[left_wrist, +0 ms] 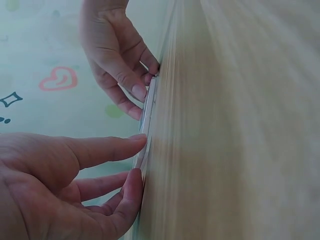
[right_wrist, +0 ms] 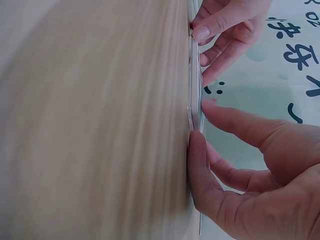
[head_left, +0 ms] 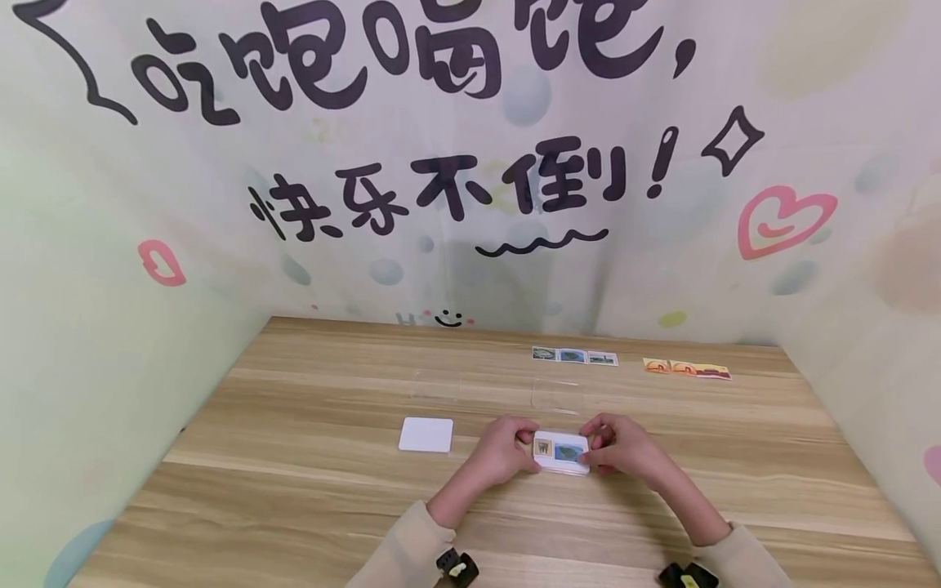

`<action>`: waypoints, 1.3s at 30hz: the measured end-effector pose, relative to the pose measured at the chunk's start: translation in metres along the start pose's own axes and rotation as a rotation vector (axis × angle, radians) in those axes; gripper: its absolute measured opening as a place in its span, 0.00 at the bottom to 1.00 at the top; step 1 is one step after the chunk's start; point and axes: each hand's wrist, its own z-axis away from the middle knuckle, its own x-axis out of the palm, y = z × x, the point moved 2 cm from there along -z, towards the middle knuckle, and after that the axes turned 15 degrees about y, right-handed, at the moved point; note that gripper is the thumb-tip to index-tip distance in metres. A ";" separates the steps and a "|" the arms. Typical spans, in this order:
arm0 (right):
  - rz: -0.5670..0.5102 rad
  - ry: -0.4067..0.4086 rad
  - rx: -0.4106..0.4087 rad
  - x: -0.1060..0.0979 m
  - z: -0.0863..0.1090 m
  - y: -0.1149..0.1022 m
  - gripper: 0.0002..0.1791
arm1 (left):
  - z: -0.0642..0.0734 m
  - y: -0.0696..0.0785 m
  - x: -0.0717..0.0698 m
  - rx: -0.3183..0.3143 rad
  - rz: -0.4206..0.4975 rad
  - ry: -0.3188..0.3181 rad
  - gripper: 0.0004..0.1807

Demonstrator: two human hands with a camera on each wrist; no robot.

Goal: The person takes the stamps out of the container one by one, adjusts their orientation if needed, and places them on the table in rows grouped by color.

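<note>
Between my two hands lies a small white card (head_left: 546, 465) with rounded corners, on the wooden table. It sits on a thin layered stack whose pale edge (right_wrist: 195, 85) shows in the right wrist view. On the card are a small brownish stamp (head_left: 543, 447) and a larger blue one (head_left: 568, 452). My left hand (head_left: 503, 449) holds the stack by its left end, thumb and fingers at the edge. From the opposite end my right hand (head_left: 625, 445) grips it, one fingertip over the blue stamp's right side. In the left wrist view both hands meet the stack's thin edge.
A blank white card (head_left: 425, 434) lies left of my left hand. Behind are two clear rectangular pieces (head_left: 556, 395), faintly outlined. Farther back lie a row of green and blue stamps (head_left: 573, 356) and a row of orange-red stamps (head_left: 687, 369), before a printed cloth wall (head_left: 412, 286).
</note>
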 end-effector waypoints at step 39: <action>0.053 0.085 0.014 -0.005 -0.002 0.004 0.12 | 0.001 0.000 0.000 0.024 -0.027 0.014 0.28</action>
